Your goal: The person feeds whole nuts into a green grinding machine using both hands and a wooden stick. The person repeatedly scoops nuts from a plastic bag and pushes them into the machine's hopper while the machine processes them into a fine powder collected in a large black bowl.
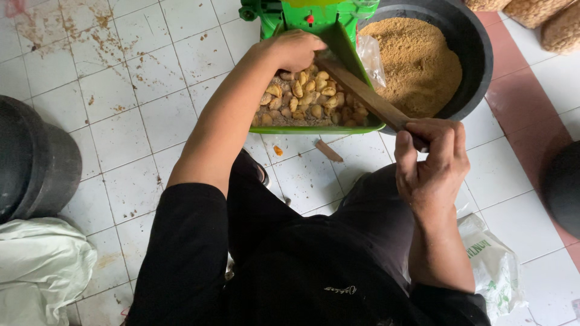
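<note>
My left hand (296, 49) rests fingers-down in the green feed tray (320, 128) of a green machine (308, 15), closed loosely over a heap of pale yellow dried pieces (308, 99). Whether it grips any of them is hidden. My right hand (432, 163) is shut on the near end of a flat wooden stick (362, 93), which slants up-left into the tray, its tip among the pieces near my left hand.
A black basin (474, 48) of brown ground meal stands right of the machine. Black tubs sit at far left (36, 163) and far right (565, 187). White plastic sacks lie at lower left (42, 265) and lower right (492, 259). The white tile floor is dirty.
</note>
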